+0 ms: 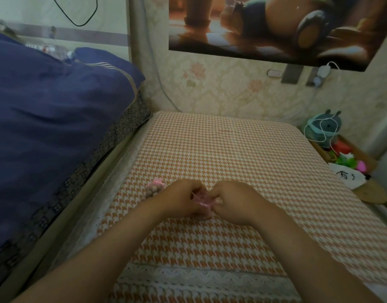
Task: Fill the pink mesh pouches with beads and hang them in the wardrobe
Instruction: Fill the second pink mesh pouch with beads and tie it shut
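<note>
A pink mesh pouch (pixel 203 201) sits between my two hands, low over the orange houndstooth table (pixel 232 149). My left hand (pixel 181 199) pinches its left side with curled fingers. My right hand (pixel 233 199) pinches its right side. Most of the pouch is hidden by my fingers, so its contents cannot be seen. A second pink pouch (pixel 154 187), filled with pale round beads and gathered at the top, lies on the table just left of my left hand.
A bed with a dark blue quilt (pixel 52 127) runs along the table's left side. At the right edge stand a teal plush toy (pixel 326 127) wrapped in white cable, colourful items in a box (pixel 341 158) and a round wooden disc (pixel 373 193).
</note>
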{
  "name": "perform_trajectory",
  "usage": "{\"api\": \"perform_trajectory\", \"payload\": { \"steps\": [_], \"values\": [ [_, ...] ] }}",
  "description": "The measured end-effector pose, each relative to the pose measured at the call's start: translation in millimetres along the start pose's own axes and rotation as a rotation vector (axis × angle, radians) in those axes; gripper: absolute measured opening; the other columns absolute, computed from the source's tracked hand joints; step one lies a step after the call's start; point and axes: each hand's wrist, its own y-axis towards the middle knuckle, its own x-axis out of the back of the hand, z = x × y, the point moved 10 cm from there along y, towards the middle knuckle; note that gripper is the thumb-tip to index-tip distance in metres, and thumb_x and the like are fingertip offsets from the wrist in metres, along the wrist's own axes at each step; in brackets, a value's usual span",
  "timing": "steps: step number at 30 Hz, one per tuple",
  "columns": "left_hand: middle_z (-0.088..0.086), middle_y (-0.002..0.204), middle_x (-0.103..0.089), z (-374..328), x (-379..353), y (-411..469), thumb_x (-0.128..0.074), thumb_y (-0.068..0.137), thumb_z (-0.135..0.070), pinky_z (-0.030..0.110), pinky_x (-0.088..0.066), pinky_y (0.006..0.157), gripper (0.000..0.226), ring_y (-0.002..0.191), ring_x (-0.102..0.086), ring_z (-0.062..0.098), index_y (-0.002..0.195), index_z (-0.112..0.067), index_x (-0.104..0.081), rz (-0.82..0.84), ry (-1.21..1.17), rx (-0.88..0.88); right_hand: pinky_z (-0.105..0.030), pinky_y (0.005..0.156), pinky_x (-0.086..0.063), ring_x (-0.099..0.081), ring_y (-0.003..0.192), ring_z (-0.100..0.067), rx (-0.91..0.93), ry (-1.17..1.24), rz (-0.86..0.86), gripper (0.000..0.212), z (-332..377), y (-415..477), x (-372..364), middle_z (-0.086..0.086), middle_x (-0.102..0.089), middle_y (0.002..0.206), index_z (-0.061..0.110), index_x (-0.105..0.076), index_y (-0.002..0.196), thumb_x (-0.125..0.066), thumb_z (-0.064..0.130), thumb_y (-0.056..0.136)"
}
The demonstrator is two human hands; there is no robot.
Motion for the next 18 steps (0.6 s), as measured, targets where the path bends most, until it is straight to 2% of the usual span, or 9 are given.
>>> {"api": "perform_trajectory", "payload": {
  "steps": [4,7,11,13,16,18],
  "values": [
    [-0.016,0.079,-0.063,5,3,1,-0.081,0.072,-0.04,0.019,-0.042,0.063,0.028,0.073,-0.058,0.002,0.093,-0.031,-0.066,-0.009,0.043,0.036,-0.033,0.084,-0.053,-0.061,0.1,-0.01,-0.036,0.077,-0.069,0.027,-8,-1,8,0.014,-0.066,0.117,0.041,-0.062,0.118,-0.061,0.037,0.091],
    [-0.016,0.078,-0.064,6,2,0,-0.079,0.076,-0.038,0.016,-0.044,0.064,0.027,0.073,-0.061,0.001,0.098,-0.027,-0.068,-0.012,0.023,0.037,-0.031,0.082,-0.054,-0.059,0.094,-0.002,-0.055,0.16,-0.099,0.03,-14,-3,13,0.019,-0.063,0.116,0.041,-0.053,0.118,-0.065,0.038,0.09],
    [-0.013,0.081,-0.07,6,0,-1,-0.076,0.081,-0.034,0.018,-0.05,0.066,0.02,0.074,-0.065,0.0,0.098,-0.022,-0.075,0.009,0.031,0.053,-0.033,0.082,-0.054,-0.063,0.094,-0.007,-0.07,0.251,-0.031,0.048,-13,-1,-3,0.015,-0.065,0.114,0.038,-0.045,0.133,-0.066,0.04,0.09],
    [-0.013,0.083,-0.072,5,1,-1,-0.077,0.08,-0.035,0.021,-0.052,0.068,0.021,0.076,-0.066,0.001,0.099,-0.025,-0.076,0.015,0.037,0.061,-0.034,0.082,-0.054,-0.064,0.092,-0.009,-0.111,0.283,-0.027,0.047,-18,2,-8,0.011,-0.069,0.104,0.034,-0.051,0.134,-0.067,0.039,0.09],
    [-0.015,0.092,-0.069,10,9,-3,-0.079,0.072,-0.047,0.023,-0.054,0.075,0.039,0.084,-0.064,0.002,0.107,-0.031,-0.071,0.033,0.047,0.091,-0.038,0.076,-0.057,-0.065,0.077,-0.009,-0.158,0.252,-0.032,0.014,-26,7,-9,0.01,-0.069,0.08,0.032,-0.075,0.101,-0.068,0.034,0.088],
    [-0.015,0.091,-0.066,14,16,-6,-0.08,0.071,-0.051,0.022,-0.053,0.074,0.046,0.083,-0.062,0.001,0.111,-0.031,-0.068,0.039,0.118,0.117,-0.037,0.072,-0.056,-0.064,0.071,-0.009,-0.197,0.279,-0.028,0.008,-33,9,-10,0.008,-0.071,0.076,0.031,-0.077,0.083,-0.07,0.031,0.087]
  ]
}}
